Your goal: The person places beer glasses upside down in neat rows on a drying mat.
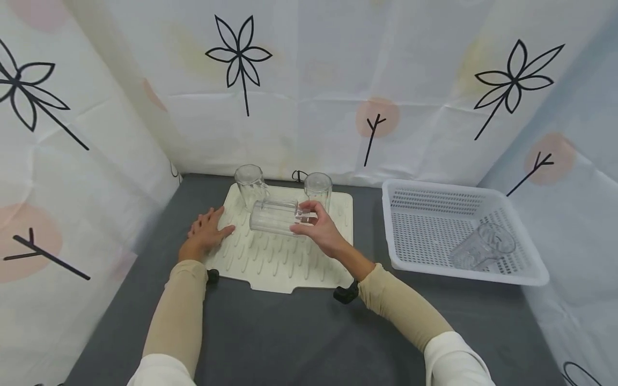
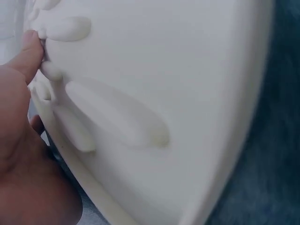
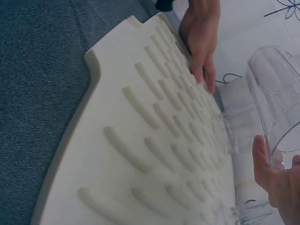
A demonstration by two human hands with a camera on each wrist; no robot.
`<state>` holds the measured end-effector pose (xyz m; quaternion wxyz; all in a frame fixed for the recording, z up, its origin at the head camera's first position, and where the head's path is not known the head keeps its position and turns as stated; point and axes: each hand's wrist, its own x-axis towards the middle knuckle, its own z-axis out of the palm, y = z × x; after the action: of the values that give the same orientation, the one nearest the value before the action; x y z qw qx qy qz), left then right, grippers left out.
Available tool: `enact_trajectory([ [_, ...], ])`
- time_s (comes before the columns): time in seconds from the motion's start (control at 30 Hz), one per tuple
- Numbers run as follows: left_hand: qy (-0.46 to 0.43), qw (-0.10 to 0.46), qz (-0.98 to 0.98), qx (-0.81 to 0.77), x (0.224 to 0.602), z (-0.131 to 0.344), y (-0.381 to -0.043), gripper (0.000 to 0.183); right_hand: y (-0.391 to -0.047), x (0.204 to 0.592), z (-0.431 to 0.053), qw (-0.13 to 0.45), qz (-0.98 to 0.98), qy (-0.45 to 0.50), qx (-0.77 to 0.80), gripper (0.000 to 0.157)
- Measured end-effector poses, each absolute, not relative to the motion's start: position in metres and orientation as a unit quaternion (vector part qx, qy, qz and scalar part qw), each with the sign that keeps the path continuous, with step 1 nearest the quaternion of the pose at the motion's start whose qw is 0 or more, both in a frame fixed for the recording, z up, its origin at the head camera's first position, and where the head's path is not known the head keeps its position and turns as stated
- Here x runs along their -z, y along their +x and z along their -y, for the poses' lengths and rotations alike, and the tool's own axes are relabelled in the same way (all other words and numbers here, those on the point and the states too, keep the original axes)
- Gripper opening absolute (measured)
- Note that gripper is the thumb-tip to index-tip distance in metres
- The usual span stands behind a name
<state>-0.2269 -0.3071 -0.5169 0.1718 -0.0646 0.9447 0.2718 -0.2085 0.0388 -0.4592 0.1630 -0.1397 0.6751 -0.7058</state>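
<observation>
My right hand (image 1: pixel 321 228) grips a clear glass mug (image 1: pixel 272 216) by one end, thumb and fingers on opposite sides. The mug lies on its side in the air over the cream ribbed drying mat (image 1: pixel 275 262). In the right wrist view the mug (image 3: pixel 272 89) reaches upward from the fingers, its round rim near them. My left hand (image 1: pixel 206 233) rests at the mat's left edge with fingers extended; its thumb (image 2: pixel 29 56) touches the ribbed top. Two more clear glass mugs stand on the mat's far part, one at left (image 1: pixel 248 182), one at right (image 1: pixel 318 185).
To the right, a white perforated plastic basket (image 1: pixel 393 230) holds another clear glass mug (image 1: pixel 483 246), lying tilted. The dark grey tabletop (image 1: pixel 289 338) extends in front of the mat. Patterned white curtains (image 1: pixel 328 69) hang behind and at both sides.
</observation>
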Motion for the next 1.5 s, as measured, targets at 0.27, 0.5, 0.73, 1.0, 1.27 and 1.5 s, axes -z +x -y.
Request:
enact_trajectory([
  [0.27,-0.064,0.183,-0.941,-0.279,0.516,0.309,-0.230,0.080,-0.204,0.475,-0.024,0.151,-0.684,-0.135,0.701,0.057],
  [0.5,-0.061,0.171,-0.944,-0.274,0.518,0.311,-0.230,0.083,-0.203,0.482,-0.005,0.138,-0.675,-0.136,0.712,0.057],
  [0.73,-0.068,0.160,-0.947,-0.271,0.517,0.310,-0.229,0.083,-0.206,0.481,0.009,0.138,-0.674,-0.125,0.715,0.058],
  [1.0,-0.074,0.146,-0.955,-0.248,0.526,0.311,-0.230,0.074,-0.202,0.474,0.015,0.169,-0.659,-0.120,0.723,0.064],
  [1.27,-0.085,0.107,-0.943,-0.304,0.500,0.305,-0.221,0.064,-0.203,0.488,0.023,0.154,-0.659,-0.113,0.728,0.060],
  [1.5,-0.065,0.039,-0.933,-0.351,0.470,0.296,-0.209,0.069,-0.201,0.493,0.025,0.159,-0.658,-0.101,0.729,0.056],
])
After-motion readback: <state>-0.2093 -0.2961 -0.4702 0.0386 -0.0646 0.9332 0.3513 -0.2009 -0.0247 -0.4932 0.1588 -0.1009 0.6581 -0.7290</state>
